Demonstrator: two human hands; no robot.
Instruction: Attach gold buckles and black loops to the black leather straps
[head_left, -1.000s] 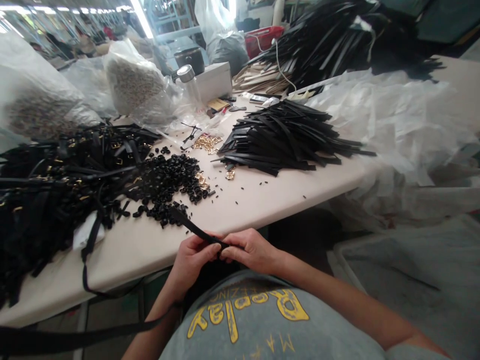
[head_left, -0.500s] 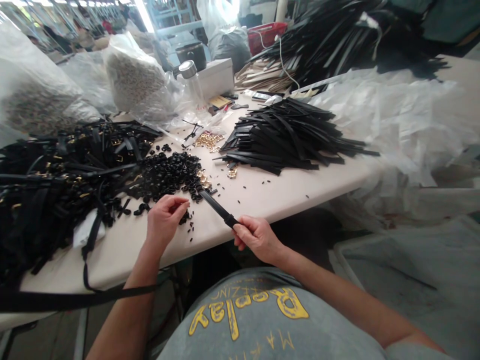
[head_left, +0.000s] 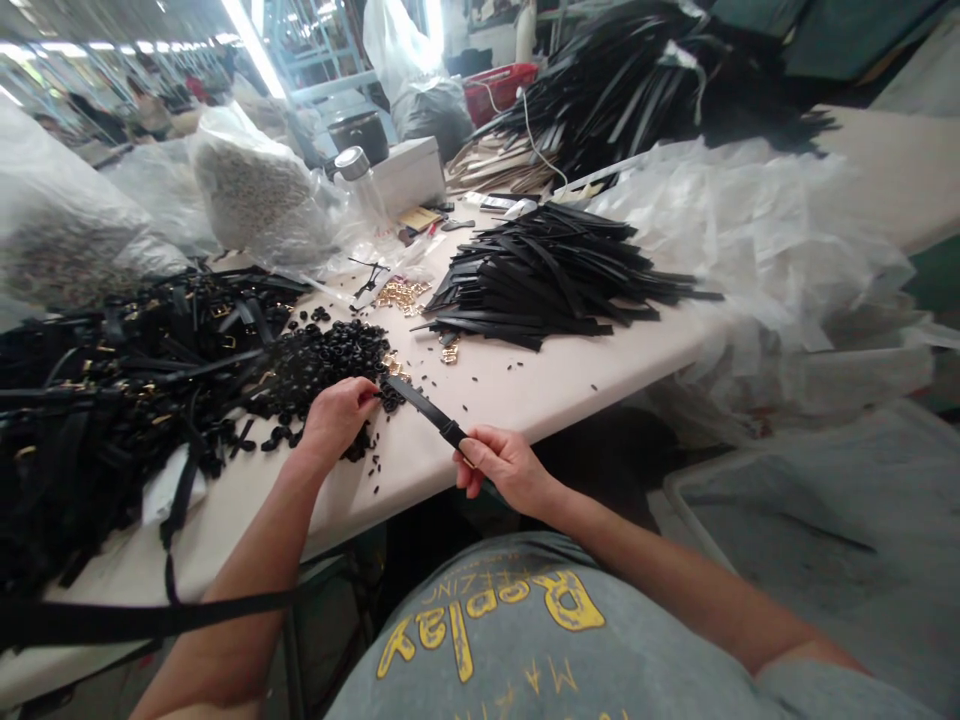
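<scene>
My right hand [head_left: 504,466] is closed on a black strap [head_left: 421,402], which points up and left over the table. A small black keeper loop [head_left: 452,433] is around the strap just beyond my fingers, and a glint of gold metal shows at my fingertips. My left hand [head_left: 339,418] is at the near right side of a heap of small black loops [head_left: 322,355]. Its thumb and fingers are pinched together by the loops; what is between them, if anything, is too small to make out. The strap's far end lies close to those fingertips.
Gold buckles [head_left: 403,295] lie behind the loops, beside a pile of flat black straps [head_left: 540,275]. Buckled straps [head_left: 135,370] are heaped at the left. Filled plastic bags [head_left: 251,185], a lidded bottle [head_left: 364,180] and crumpled clear plastic [head_left: 765,230] stand farther back and right.
My left hand has moved forward to the loop heap, its fingers still pinched. My right hand keeps its hold on the strap. The camera view has shifted slightly.
</scene>
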